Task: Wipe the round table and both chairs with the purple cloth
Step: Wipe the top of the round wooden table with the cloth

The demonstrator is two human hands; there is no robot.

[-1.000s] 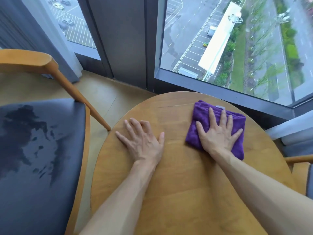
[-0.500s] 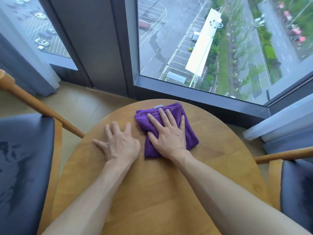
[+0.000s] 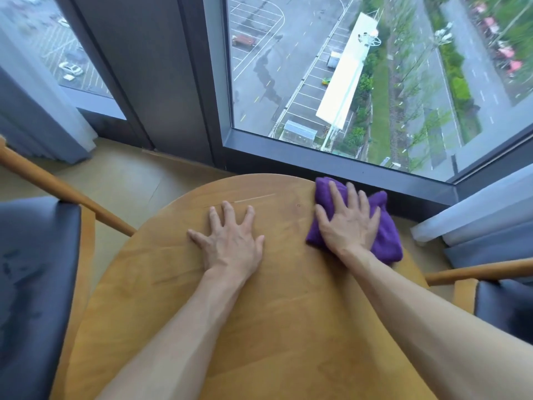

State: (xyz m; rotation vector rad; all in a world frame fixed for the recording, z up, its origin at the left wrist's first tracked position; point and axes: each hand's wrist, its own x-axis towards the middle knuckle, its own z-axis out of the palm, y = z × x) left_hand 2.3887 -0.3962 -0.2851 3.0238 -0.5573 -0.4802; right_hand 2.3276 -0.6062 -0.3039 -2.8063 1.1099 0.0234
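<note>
At a round wooden table [image 3: 259, 327] beside a high-rise window [image 3: 360, 82], a person's right hand [image 3: 347, 226] presses flat on a folded purple cloth [image 3: 385, 235] at the table's far right edge, fingers straight and slightly spread across the fabric, thumb lying along its left side. The left hand [image 3: 230, 243] rests palm-down on the bare wood well left of the cloth, its fingers fully extended and fanned apart, holding nothing. Two wooden armchairs with dark cushions flank the table, the left chair [image 3: 37, 284] showing darker patches on its seat, the right chair [image 3: 496, 295] only partly in view.
</note>
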